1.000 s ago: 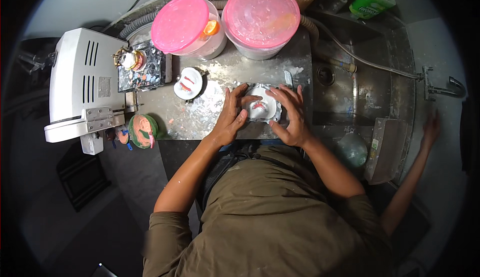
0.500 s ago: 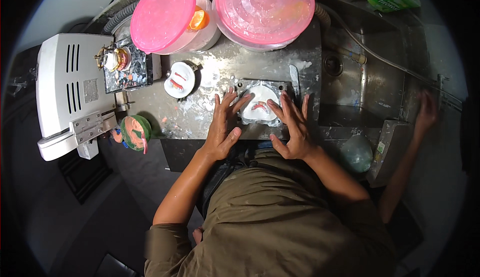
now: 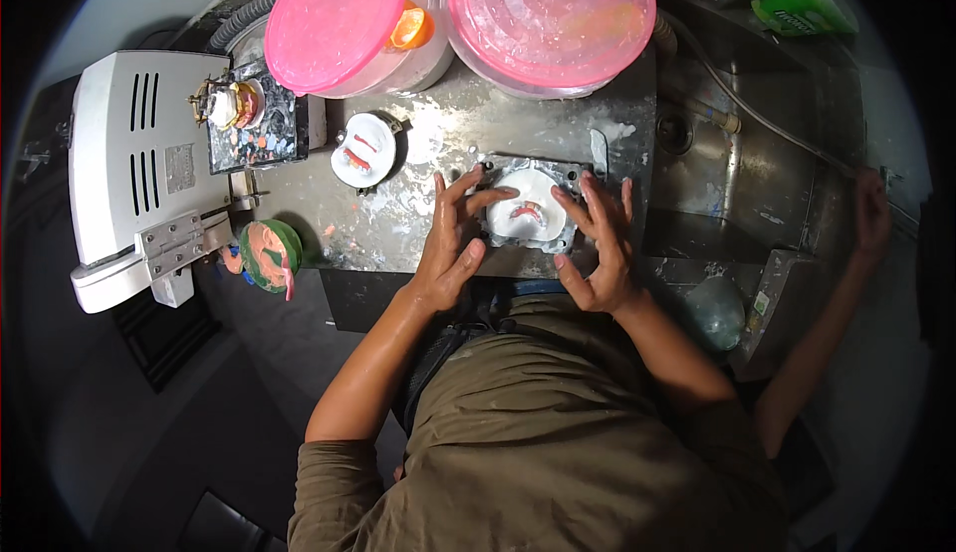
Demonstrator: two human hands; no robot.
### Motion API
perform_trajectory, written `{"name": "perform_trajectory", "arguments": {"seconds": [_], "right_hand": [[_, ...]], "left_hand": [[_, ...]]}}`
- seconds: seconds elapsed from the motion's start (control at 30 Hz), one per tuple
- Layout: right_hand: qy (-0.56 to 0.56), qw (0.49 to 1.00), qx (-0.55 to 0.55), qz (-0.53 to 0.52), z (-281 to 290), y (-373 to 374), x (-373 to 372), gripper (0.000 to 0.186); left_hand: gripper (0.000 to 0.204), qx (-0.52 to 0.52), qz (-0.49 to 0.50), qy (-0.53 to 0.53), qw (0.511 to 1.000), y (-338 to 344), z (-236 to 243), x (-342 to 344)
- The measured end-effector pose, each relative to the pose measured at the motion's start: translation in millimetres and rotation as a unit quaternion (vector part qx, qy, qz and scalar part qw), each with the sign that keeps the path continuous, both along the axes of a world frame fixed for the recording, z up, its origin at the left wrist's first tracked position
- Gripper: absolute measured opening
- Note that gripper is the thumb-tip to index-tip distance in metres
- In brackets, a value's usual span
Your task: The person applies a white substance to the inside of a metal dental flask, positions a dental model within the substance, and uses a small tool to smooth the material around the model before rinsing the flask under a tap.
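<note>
My left hand: open, fingers bent and spread, gripping nothing. My right hand: likewise. Metal frame filled with white plaster: on the counter between both, to the right of my left palm and left of my right; long axis side to side; neither hand clearly nearer. Fingertips over each end; contact, I cannot tell. Reddish arch: mid-plaster. Steel counter: front edge just on my side of the frame; surface extends left to a round mould. Pink-lidded tub: beyond. Sink: rightward.
</note>
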State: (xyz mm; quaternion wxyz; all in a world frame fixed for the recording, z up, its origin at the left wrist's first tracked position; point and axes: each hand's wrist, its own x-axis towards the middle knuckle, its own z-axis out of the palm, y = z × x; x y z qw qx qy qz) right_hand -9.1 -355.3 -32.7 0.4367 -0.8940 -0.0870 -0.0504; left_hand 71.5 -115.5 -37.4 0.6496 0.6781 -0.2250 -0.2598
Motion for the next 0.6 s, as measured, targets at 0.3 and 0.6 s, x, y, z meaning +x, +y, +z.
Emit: {"name": "perform_trajectory", "arguments": {"seconds": [0.3,0.6], "right_hand": [[0.003,1.0,0.015,0.002,-3,-4,3,0.08],[0.007,0.999,0.037,-0.027,-1,-2,4,0.078]], "left_hand": [[0.075,0.083,-0.017,-0.074,0.994,-19,2,13],[0.069,0.147,-0.023,-0.146,0.978,-15,1,14]]}}
